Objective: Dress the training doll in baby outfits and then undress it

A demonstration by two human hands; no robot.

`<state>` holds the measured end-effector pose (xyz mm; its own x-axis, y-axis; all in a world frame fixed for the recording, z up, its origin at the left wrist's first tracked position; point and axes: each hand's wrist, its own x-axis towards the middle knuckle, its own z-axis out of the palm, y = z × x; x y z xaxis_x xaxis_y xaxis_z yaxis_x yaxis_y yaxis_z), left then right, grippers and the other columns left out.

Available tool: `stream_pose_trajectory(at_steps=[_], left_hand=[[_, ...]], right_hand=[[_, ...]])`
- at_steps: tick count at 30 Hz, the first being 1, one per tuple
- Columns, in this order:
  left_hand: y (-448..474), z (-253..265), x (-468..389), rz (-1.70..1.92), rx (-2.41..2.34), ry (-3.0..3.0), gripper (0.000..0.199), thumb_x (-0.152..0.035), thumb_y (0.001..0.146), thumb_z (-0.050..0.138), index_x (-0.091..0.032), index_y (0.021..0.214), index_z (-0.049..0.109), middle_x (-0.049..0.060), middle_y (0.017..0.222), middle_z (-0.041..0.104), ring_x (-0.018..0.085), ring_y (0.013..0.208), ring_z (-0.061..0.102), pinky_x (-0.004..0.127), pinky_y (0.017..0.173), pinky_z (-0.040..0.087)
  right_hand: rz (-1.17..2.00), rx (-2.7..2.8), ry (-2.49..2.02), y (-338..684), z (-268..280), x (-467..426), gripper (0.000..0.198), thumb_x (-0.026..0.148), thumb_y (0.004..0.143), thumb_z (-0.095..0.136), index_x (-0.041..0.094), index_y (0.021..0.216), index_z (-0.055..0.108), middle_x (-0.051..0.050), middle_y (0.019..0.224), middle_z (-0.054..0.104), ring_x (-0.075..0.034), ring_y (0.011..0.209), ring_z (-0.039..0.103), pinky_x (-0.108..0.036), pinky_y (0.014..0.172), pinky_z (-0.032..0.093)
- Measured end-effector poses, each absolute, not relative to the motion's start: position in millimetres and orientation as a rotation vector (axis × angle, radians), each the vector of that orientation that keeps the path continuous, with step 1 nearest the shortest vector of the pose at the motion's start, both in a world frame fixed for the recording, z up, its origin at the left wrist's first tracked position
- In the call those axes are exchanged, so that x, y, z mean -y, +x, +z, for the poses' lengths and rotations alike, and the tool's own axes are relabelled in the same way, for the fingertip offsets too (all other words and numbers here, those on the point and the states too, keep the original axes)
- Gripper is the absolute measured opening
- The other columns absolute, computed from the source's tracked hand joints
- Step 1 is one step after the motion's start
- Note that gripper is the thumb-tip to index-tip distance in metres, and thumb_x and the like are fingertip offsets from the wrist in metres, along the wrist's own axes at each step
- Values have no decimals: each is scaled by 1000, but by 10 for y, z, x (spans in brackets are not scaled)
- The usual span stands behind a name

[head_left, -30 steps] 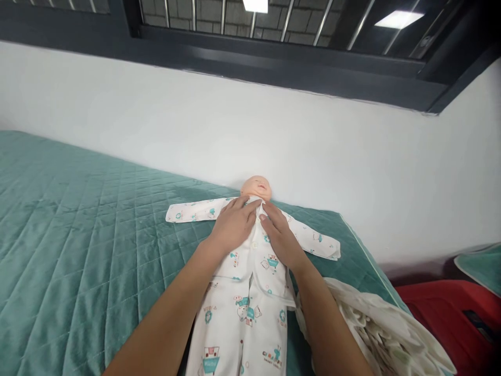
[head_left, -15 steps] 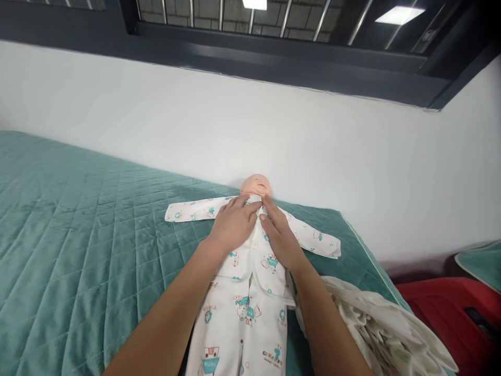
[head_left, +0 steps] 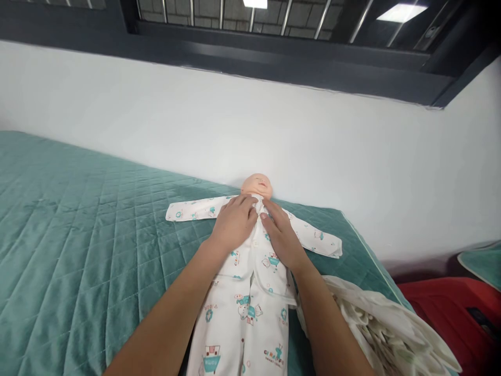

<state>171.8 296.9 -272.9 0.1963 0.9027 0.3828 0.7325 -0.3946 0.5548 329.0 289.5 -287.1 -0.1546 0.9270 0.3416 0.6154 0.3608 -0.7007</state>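
Note:
A baby doll (head_left: pixel 257 185) lies on its back on a green quilted cover, head toward the wall. It wears a white long-sleeved baby shirt (head_left: pixel 270 261) with teal and pink cartoon prints, arms spread to both sides. White printed baby pants (head_left: pixel 246 329) cover its legs. My left hand (head_left: pixel 235 220) is on the chest just below the collar, its fingers curled on the shirt's front edge. Facing it, my right hand (head_left: pixel 281 232) has thumb and fingers closed at the other front edge. The fabric between the fingertips is partly hidden. A button shows lower on the shirt front.
The green quilted bed cover (head_left: pixel 97 235) spreads to the left and meets the white wall (head_left: pixel 195 120). A crumpled whitish cloth (head_left: pixel 376 324) lies beside my right forearm. Past the bed's right edge stands a red case-like object (head_left: pixel 438 303). A dark window frame (head_left: pixel 274 57) runs above.
My left fingers have drawn in and curled at the collar edge. My right hand has stayed nearly in place. The doll and clothes have hardly shifted.

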Motion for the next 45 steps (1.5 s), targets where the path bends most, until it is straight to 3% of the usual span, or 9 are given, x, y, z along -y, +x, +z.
stream_pose_trajectory(at_steps=[11,20,27,30,37,41,45], left_hand=[[1711,-2758,-2993,929,-1557,2245,43,-28,97,32,-28,133,55,2,144,51,24,131,46,42,111,39],[1701,-2735,-2976,839,-1560,2290,47,-30,97,31,-35,139,51,3,150,44,27,136,42,49,111,38],[1706,-2682,-2940,782,-1588,2327,42,-29,97,33,-35,129,60,4,150,44,27,137,40,51,109,40],[1698,-2674,-2930,763,-1589,2330,41,-28,96,34,-34,127,61,4,150,43,26,137,40,50,111,39],[1675,-2684,-2938,785,-1583,2338,41,-29,97,34,-34,128,60,3,150,44,26,137,41,47,111,39],[1675,-2691,-2944,793,-1570,2312,43,-27,96,34,-34,129,61,4,150,45,26,137,41,48,113,37],[1686,-2709,-2968,848,-1539,2271,44,-27,96,35,-35,132,59,2,149,46,26,136,42,48,113,36]], right_hand=[[439,1859,-1432,3271,-2848,-2860,48,49,96,40,26,135,56,-5,148,48,-26,140,37,-49,117,27],[494,1814,-1411,3255,-2830,-2822,53,45,96,42,26,145,43,-5,148,46,-26,138,38,-48,116,29],[403,1903,-1310,3244,-2905,-2877,58,41,97,39,24,152,32,-2,161,23,-22,148,19,-45,122,17],[401,1961,-1311,3257,-2936,-2929,55,41,98,35,23,150,36,-4,157,34,-22,146,26,-46,122,20],[295,2285,-1382,3429,-2678,-3056,54,48,99,36,21,144,47,-8,152,42,-28,142,36,-50,118,28],[258,2164,-1454,3466,-2677,-3054,47,49,99,34,25,132,57,-6,139,56,-29,130,50,-50,110,38],[275,2015,-1379,3443,-2812,-3018,43,44,100,34,25,128,60,-6,137,58,-26,130,50,-48,113,36]])
